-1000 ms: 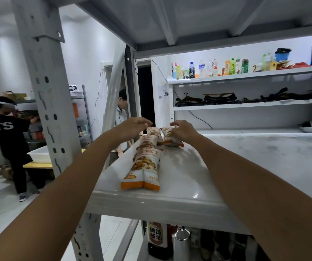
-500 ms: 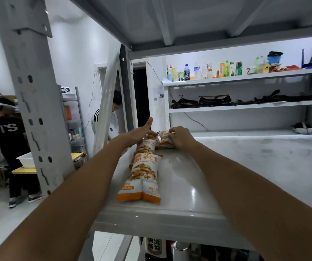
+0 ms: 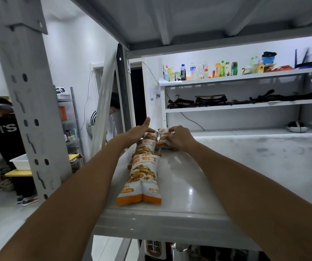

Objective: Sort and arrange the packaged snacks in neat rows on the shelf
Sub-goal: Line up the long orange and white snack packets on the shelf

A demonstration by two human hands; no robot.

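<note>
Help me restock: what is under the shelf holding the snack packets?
A dark bottle with a white label and a shiny metal top show below the shelf; the board covers the rest.

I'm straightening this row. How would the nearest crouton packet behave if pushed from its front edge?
The nearest crouton packet looks puffed and soft, so it probably buckles rather than shoves stiffly. Its glossy film on the smooth shelf should slide easily.

View: one wide camera on the person's head.
Facing: forward and a little down, along the shelf [image 3: 245, 166] toward the wall shelves [image 3: 245, 106] behind it.
Nearness: very close; the shelf's front edge sits low in the picture.
</note>
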